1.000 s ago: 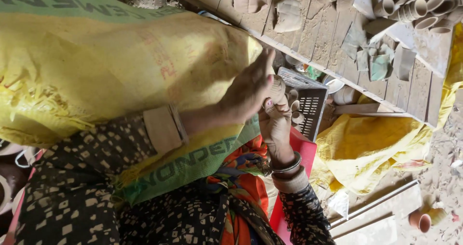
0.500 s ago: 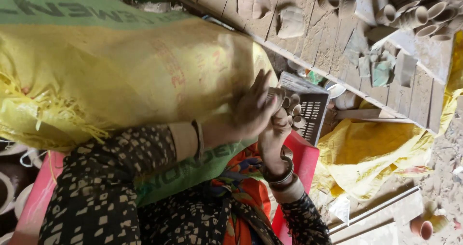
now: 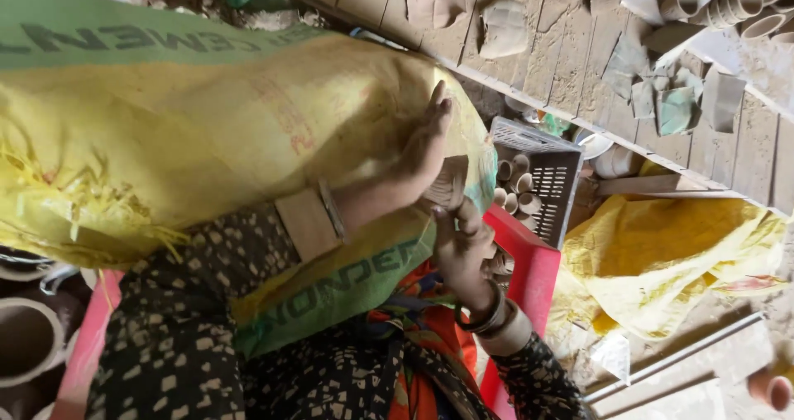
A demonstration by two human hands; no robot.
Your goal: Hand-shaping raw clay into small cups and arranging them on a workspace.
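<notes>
Beside sack (image 3: 207, 139) edge: both hands grip clay cup (image 3: 449, 182).

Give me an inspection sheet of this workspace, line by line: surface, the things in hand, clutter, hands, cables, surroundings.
Surface: a big yellow and green woven sack lies across the person's lap; a red seat edge shows under it.
Things in hand: a small clay cup is held between both hands.
Clutter: a grey plastic crate holds more small clay cups; clay scraps lie on the wooden planks.
Hands: the left hand rests on top of the cup; the right hand grips it from below.
Cables: nothing seen.
Surroundings: a crumpled yellow sheet, stacked clay cups top right.
</notes>
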